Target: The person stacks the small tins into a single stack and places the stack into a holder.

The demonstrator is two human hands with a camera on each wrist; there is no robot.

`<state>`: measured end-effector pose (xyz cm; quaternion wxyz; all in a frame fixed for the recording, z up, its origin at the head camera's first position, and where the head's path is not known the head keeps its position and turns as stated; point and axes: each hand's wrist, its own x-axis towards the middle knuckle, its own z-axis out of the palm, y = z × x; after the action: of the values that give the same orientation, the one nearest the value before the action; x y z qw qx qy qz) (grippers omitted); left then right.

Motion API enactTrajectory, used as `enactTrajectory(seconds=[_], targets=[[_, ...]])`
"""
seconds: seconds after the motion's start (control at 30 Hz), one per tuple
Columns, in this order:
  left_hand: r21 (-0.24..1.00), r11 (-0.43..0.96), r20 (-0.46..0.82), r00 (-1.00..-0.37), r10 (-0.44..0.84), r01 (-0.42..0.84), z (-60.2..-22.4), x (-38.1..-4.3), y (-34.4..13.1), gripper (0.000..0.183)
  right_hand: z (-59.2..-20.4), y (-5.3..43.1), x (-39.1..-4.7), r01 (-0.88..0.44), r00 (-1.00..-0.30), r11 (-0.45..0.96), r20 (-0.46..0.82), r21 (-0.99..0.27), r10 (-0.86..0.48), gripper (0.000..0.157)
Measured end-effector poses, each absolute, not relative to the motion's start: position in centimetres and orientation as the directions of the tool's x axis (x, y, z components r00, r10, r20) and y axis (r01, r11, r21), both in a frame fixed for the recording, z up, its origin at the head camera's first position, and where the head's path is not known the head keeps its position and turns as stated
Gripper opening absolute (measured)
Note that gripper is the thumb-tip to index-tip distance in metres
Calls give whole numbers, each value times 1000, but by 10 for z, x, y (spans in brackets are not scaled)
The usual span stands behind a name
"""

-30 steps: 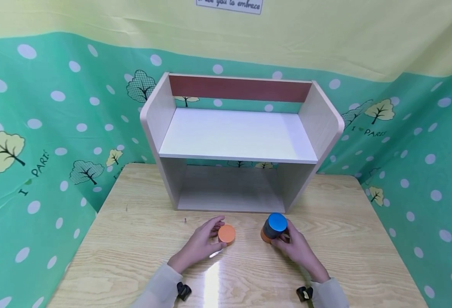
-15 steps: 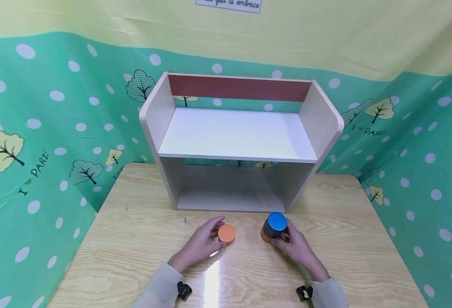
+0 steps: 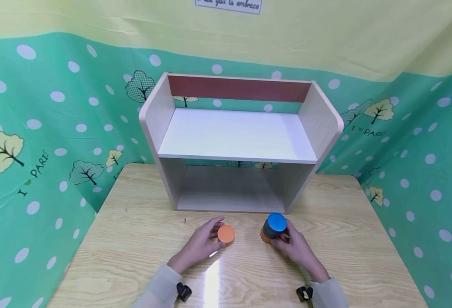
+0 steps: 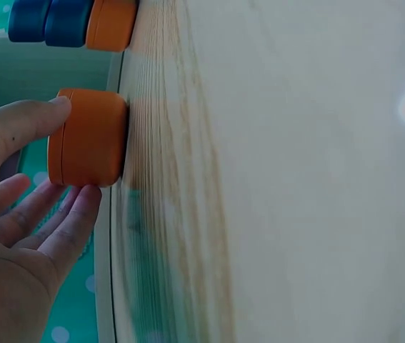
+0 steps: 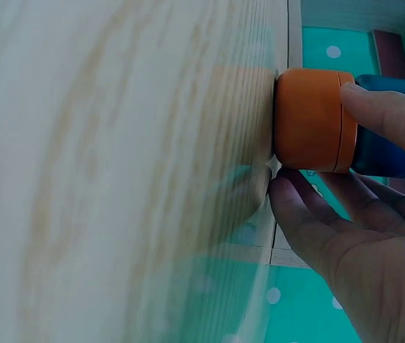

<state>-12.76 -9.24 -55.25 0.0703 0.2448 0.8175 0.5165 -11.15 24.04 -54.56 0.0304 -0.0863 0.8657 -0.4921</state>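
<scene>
A small orange round canister (image 3: 226,234) with a lid seam stands on the table, the thumb and fingers of my left hand (image 3: 198,244) around it. In the left wrist view, the thumb touches the upper side of this canister (image 4: 91,139) and fingertips touch its lower side. To the right, a dark blue canister (image 3: 277,223) with a bright blue top sits upright on a second orange canister (image 3: 265,236). My right hand (image 3: 296,247) holds this stack from its right side. Its thumb lies near the join between the orange canister (image 5: 309,118) and the blue one (image 5: 384,146).
A pale two-tier shelf (image 3: 237,157) with a dark red back strip stands behind both hands on the wooden table (image 3: 125,252). Patterned green and yellow cloth (image 3: 56,119) hangs behind and at both sides. A small dark mark (image 3: 185,220) shows left of the left hand.
</scene>
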Motion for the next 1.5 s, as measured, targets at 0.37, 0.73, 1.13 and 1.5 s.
enactTrajectory(seconds=[0.37, 0.73, 1.13, 1.5], targets=[[883, 339, 142, -872, 468, 326, -554, -127, -93, 75, -547, 240, -111, -120, -984, 495, 35, -861, -177, 61], [907, 298, 136, -876, 463, 298, -551, -127, -89, 73, -548, 241, -110, -125, -983, 489, 41, -863, -180, 63], [895, 326, 112, -861, 496, 304, -534, -131, -82, 77, -547, 241, -111, -118, -983, 490, 33, -863, -180, 62], [891, 308, 136, -843, 521, 334, -520, -140, -76, 76, -545, 240, -111, -107, -984, 489, 22, -865, -177, 61]])
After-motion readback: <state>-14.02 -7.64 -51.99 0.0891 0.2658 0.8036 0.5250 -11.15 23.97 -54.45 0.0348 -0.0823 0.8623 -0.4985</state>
